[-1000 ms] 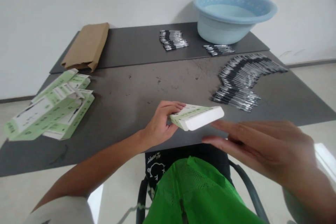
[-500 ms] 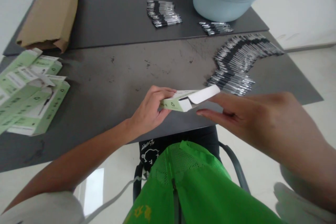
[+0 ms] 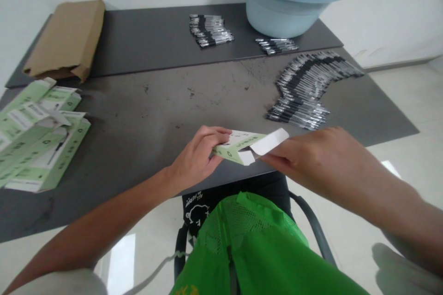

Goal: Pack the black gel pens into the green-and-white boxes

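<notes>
Between the two hands, just above the near edge of the worktop (image 3: 145, 115), sits a small green carton (image 3: 235, 146). The left hand (image 3: 195, 159) has its grip closed around the carton's left end, thumb below and fingers on top. The right hand (image 3: 311, 156) pinches the white end flap (image 3: 269, 141), which stands open. Thin printed card like this is probably light, springy and easy to crush, so holding by the edges and folds looks safest. Beyond the right hand lie rows of slim black-and-silver pens (image 3: 304, 87); far left of the grip, flat green cartons (image 3: 34, 133) are stacked.
</notes>
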Available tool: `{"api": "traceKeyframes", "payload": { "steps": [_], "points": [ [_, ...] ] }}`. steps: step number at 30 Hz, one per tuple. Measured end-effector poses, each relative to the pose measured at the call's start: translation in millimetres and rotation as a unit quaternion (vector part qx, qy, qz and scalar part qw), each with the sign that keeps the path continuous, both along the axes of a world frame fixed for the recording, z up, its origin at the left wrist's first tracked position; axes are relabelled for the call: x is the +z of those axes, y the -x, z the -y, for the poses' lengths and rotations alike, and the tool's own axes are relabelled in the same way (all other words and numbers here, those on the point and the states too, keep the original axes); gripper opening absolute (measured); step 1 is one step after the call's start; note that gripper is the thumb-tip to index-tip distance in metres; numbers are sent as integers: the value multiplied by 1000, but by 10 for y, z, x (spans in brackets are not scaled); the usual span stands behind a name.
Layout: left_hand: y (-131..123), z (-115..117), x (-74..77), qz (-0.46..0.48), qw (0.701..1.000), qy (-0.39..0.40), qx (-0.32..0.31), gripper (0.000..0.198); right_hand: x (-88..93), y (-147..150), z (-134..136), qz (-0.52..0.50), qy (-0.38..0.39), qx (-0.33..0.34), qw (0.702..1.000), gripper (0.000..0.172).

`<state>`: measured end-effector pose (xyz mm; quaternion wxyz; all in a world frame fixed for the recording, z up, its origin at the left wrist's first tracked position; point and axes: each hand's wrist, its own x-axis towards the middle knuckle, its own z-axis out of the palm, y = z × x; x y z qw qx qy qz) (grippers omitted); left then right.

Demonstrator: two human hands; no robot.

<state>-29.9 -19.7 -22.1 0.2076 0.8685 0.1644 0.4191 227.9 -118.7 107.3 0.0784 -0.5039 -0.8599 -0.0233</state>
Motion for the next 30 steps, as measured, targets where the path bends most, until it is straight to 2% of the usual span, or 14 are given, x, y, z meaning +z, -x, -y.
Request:
{"api": "traceKeyframes", "payload": {
  "steps": [5, 13, 19, 26, 30],
  "points": [
    [2, -4, -16, -1, 1000, -9, -8, 34, 5, -5, -41, -10, 5, 2, 1000, 27],
    [46, 0, 3, -55, 997, 48, 12, 34, 35, -30, 44, -77, 3, -28, 997, 24],
    [62, 12, -12, -53, 997, 49, 16, 35, 139, -87, 46, -140, 34, 4, 990, 22],
    [43, -18, 46, -29, 997, 66, 15, 34, 245, -121, -8, -157, -20, 62, 985, 21],
    [19, -43, 73, 5, 998, 60, 23, 41, 309, -120, -22, -159, -40, 43, 985, 18]
  ]
}}
